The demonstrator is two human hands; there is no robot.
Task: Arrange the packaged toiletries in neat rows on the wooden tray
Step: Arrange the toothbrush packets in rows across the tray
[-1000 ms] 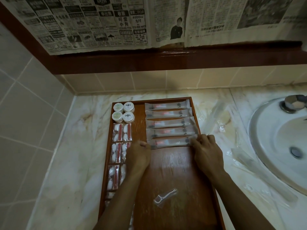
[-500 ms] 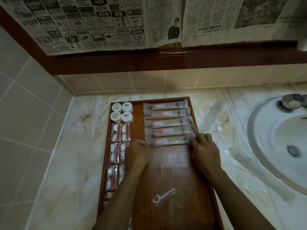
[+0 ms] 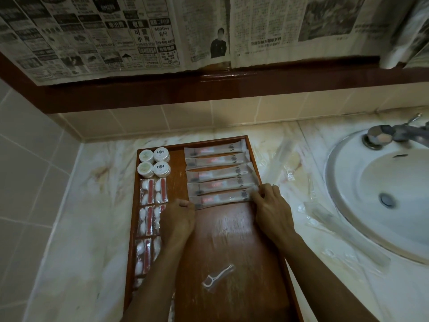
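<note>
A wooden tray (image 3: pixel 234 231) lies on the marble counter. Several long clear toothbrush packets lie in a row at its upper right; the nearest packet (image 3: pixel 222 199) is held at both ends. My left hand (image 3: pixel 180 219) pinches its left end with curled fingers, and my right hand (image 3: pixel 269 205) pinches its right end. Several round white tubs (image 3: pixel 153 162) sit at the tray's top left, with a column of cotton-bud packets (image 3: pixel 153 191) below them, partly hidden by my left arm. A wrapped floss pick (image 3: pixel 218 276) lies loose near the tray's front.
More clear packets (image 3: pixel 325 219) lie scattered on the counter between the tray and the white sink (image 3: pixel 380 196) at right. A tiled wall stands at left, and a dark wooden ledge with newspaper runs along the back.
Both hands have stayed on the ends of the nearest toothbrush packet, nudging it slightly toward the row above. Nothing else on the tray has moved.
</note>
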